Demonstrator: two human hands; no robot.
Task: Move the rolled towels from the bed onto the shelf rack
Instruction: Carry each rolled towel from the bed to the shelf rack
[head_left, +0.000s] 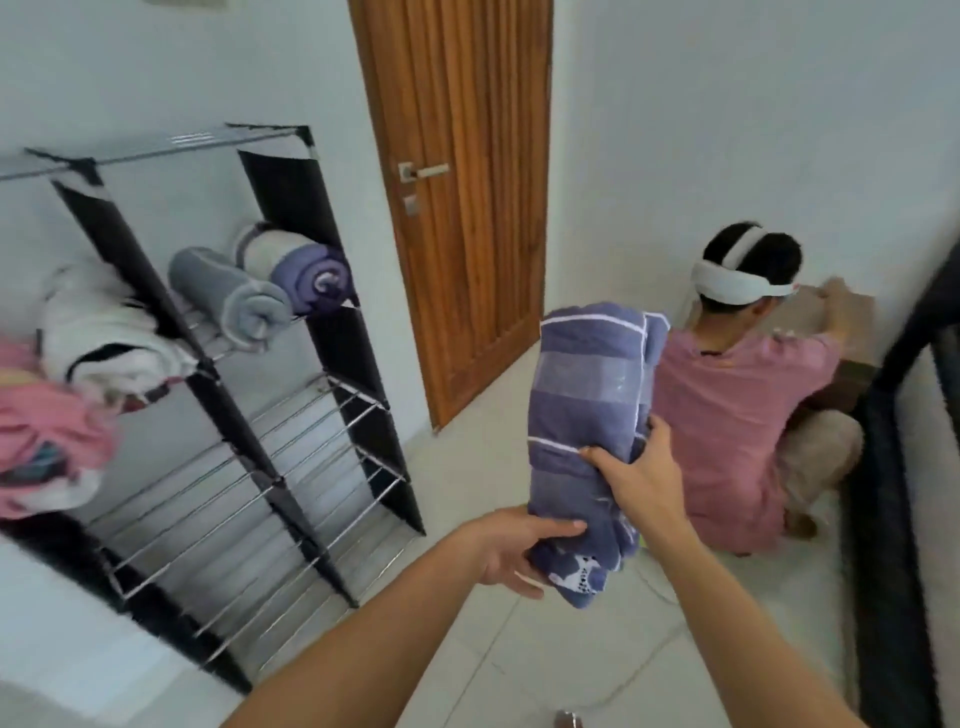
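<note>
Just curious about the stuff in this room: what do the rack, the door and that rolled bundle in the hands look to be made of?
Shelf rack: thin shiny bars, probably metal, with matte black side panels, perhaps fabric or plastic.
Door: warm brown with vertical grain, looks like varnished wood; its handle looks like brushed metal.
Rolled towel: soft woven cloth, purple with white stripes, creasing where the right hand and left hand grip it.

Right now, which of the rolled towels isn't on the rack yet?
The blue striped towel, gripped by the left hand and right hand. The grey towel and purple-and-white towel lie on the shelf rack.
</note>
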